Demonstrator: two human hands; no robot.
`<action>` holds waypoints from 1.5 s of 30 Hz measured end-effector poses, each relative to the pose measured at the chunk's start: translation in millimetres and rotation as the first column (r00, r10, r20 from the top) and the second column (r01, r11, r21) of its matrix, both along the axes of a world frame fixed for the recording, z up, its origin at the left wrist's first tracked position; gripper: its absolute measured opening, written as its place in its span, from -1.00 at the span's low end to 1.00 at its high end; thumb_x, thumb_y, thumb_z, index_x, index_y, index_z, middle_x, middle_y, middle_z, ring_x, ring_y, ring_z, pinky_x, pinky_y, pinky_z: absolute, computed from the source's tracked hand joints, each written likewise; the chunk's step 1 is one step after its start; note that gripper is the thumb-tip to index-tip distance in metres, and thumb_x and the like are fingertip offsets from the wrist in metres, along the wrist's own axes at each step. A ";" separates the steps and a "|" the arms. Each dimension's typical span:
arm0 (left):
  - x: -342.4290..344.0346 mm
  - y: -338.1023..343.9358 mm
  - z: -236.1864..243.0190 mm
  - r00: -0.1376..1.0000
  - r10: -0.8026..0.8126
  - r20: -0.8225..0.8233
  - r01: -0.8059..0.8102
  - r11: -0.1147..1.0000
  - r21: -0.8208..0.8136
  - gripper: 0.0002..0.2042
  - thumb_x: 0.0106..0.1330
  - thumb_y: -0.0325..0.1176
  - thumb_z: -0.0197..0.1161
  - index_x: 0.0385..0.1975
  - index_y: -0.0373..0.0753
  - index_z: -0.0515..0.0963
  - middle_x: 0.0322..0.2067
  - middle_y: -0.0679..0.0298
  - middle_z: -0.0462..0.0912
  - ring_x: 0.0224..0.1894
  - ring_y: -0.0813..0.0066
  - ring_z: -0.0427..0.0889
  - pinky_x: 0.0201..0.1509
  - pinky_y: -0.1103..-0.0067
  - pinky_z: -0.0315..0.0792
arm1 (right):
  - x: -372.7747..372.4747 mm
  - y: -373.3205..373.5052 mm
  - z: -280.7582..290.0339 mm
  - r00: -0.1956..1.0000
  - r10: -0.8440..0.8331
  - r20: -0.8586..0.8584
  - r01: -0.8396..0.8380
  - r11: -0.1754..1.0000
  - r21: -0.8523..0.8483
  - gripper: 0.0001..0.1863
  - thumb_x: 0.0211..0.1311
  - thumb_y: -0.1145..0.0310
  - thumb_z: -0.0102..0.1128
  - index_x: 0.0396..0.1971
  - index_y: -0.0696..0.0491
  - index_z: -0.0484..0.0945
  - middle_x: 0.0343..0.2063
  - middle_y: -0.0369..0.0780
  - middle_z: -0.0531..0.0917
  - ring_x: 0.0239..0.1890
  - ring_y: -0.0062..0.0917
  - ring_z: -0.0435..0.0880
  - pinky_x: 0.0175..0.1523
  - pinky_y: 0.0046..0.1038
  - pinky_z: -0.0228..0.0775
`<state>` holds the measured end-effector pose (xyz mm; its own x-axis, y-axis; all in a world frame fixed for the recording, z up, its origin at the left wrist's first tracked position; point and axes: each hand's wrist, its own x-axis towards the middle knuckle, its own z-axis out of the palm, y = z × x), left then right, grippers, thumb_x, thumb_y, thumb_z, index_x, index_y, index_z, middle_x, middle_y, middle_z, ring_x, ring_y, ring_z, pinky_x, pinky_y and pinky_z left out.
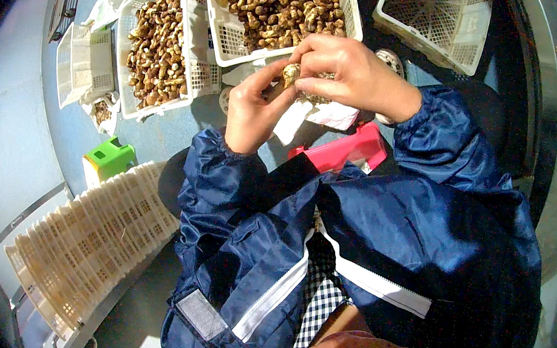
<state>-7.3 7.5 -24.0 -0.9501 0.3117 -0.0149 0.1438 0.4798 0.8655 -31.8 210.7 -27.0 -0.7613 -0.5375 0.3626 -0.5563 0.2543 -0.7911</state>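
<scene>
A small pale-topped mushroom (291, 73) is pinched between my two hands, above the front edge of a crate. My left hand (250, 113) grips it from the left with thumb and fingers. From the right, my right hand (350, 75) closes its fingertips on the same mushroom; whether a small tool is also in there is hidden. Just beyond them stands a white plastic crate (231, 41) heaped with brown mushrooms (282, 6). Another white crate (197, 75) of mushrooms (158, 48) is to the left. Scraps and white paper (292, 121) lie below my hands.
A white crate (442, 31) stands at the far right. Near my lap is a pink plastic stool-like piece (347, 149). Leftward are a green stool (111, 157), a small white basket (86, 67) and a long stack of cream baskets (93, 242) at the lower left.
</scene>
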 end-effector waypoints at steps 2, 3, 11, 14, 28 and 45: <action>0.9 1.1 -1.8 1.000 0.008 -0.031 -0.008 1.000 -0.008 -0.63 0.12 -0.40 0.35 -0.05 -0.31 0.55 -0.33 0.12 0.67 -0.27 0.50 0.64 -0.18 0.58 0.49 | 2.4 -2.0 -2.1 0.998 -0.068 -0.018 0.069 0.997 0.042 -0.82 0.12 0.37 0.21 -0.49 0.19 0.56 -0.33 -0.11 0.61 -0.29 -0.36 0.61 -0.21 -0.43 0.42; 0.8 1.5 -2.9 0.999 -0.003 -0.053 0.002 1.000 -0.013 -0.64 0.13 -0.40 0.34 -0.05 -0.31 0.54 -0.33 0.11 0.67 -0.28 0.48 0.65 -0.19 0.57 0.49 | 0.6 -0.3 -4.4 0.997 -0.070 -0.016 0.071 0.997 0.043 -0.82 0.12 0.37 0.21 -0.49 0.19 0.56 -0.33 -0.11 0.61 -0.29 -0.36 0.61 -0.21 -0.43 0.42; -1.1 1.2 0.5 0.999 -0.019 -0.031 0.016 0.997 -0.074 -0.65 0.14 -0.40 0.31 -0.04 -0.30 0.54 -0.33 0.07 0.66 -0.32 0.36 0.65 -0.22 0.54 0.49 | 4.3 -1.7 -1.1 0.996 -0.066 0.061 0.068 0.997 -0.032 -0.82 0.11 0.39 0.19 -0.48 0.23 0.54 -0.45 -0.12 0.60 -0.37 -0.31 0.60 -0.24 -0.41 0.42; 1.6 0.5 -8.6 0.996 0.018 -0.086 -0.025 0.996 -0.084 -0.65 0.14 -0.40 0.31 -0.05 -0.30 0.55 -0.33 0.07 0.65 -0.31 0.36 0.65 -0.22 0.54 0.49 | 5.5 -8.5 -4.7 0.979 -0.142 -0.144 0.141 0.990 -0.020 -0.83 0.08 0.39 0.19 -0.45 0.22 0.54 -0.49 -0.13 0.56 -0.39 -0.25 0.58 -0.26 -0.37 0.42; 5.9 6.2 -4.0 0.975 0.020 -0.219 -0.065 0.977 -0.204 -0.69 0.11 -0.39 0.32 -0.11 -0.22 0.56 -0.37 0.09 0.59 -0.30 0.14 0.60 -0.23 0.43 0.48 | -3.7 -4.8 -11.8 0.982 -0.137 0.129 0.138 0.990 0.006 -0.82 0.10 0.38 0.17 -0.44 0.22 0.57 -0.47 -0.10 0.59 -0.40 -0.27 0.60 -0.29 -0.37 0.41; 6.5 13.8 -9.9 0.936 -0.007 -0.351 -0.106 0.948 -0.302 -0.70 0.09 -0.45 0.31 -0.13 -0.19 0.57 -0.41 0.17 0.54 -0.42 0.19 0.56 -0.35 0.43 0.46 | 8.4 -12.2 -17.5 0.984 -0.179 -0.015 0.179 0.984 0.011 -0.81 0.09 0.38 0.24 -0.42 0.22 0.57 -0.48 -0.17 0.57 -0.40 -0.37 0.59 -0.26 -0.45 0.41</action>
